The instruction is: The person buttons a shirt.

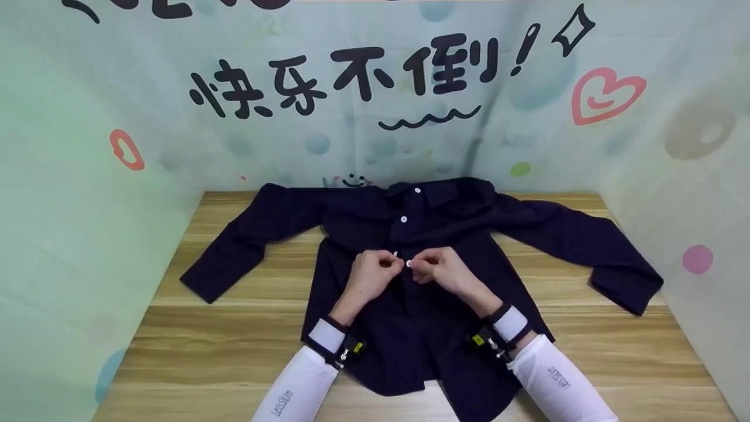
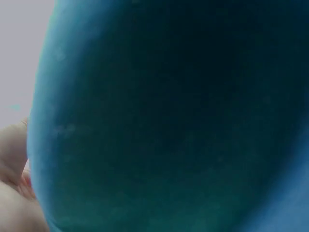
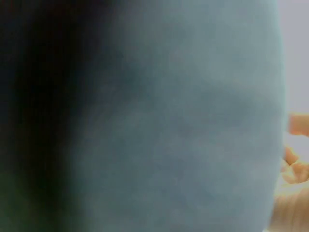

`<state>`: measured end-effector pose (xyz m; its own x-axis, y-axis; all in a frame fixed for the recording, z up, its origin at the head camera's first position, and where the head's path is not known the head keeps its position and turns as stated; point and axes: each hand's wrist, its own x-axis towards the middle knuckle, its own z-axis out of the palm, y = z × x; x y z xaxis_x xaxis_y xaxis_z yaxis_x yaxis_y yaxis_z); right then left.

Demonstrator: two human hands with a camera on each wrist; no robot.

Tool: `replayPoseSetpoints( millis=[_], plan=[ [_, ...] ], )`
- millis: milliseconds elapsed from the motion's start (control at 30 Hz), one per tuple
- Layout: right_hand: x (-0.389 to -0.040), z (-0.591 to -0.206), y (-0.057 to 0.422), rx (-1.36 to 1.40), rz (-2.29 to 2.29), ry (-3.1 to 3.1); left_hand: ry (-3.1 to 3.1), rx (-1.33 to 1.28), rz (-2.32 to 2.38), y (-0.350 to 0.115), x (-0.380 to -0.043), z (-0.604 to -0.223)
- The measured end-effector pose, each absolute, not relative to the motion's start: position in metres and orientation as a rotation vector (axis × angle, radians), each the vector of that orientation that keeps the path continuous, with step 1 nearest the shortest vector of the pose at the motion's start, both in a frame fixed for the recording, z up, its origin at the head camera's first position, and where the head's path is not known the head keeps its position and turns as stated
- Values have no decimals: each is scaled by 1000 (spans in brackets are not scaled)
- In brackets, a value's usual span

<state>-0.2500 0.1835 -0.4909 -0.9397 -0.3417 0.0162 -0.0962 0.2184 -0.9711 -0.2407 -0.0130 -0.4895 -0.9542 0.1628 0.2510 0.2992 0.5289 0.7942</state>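
Note:
A dark navy long-sleeved shirt (image 1: 363,334) lies spread front up, collar at the far side. White buttons (image 1: 404,219) run down its front strip. Over the middle of the front, my left hand (image 1: 372,272) pinches the shirt's front edge between thumb and forefinger. Close beside it, my right hand (image 1: 445,269) pinches at a white button (image 1: 409,264), its fingertips a small gap from the left ones. Blurred close cloth fills most of both wrist views, with only part of the left hand (image 2: 17,203) and of the right hand (image 3: 295,171) showing at the edges.
The shirt lies on a wood-grain table (image 1: 222,351), its sleeves spread to both sides. A printed cloth backdrop (image 1: 351,146) rises behind the table, and cloth walls stand left and right. Both wrists wear strapped cameras (image 1: 354,347) just above the shirt.

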Motion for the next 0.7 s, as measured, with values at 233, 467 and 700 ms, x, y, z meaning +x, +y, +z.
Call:
replayPoseSetpoints(
  millis=[233, 467, 700],
  plan=[
    [-248, -489, 181, -422, -1737, 2385, -2668, -514, -1416, -20, -243, -489],
    [-242, -482, 204, -781, -1213, 2816, -2805, -676, -1151, -43, -228, -481],
    [-226, -483, 232, -1089, -601, 2796, -3086, -876, -895, -72, -210, -480]
  ],
)
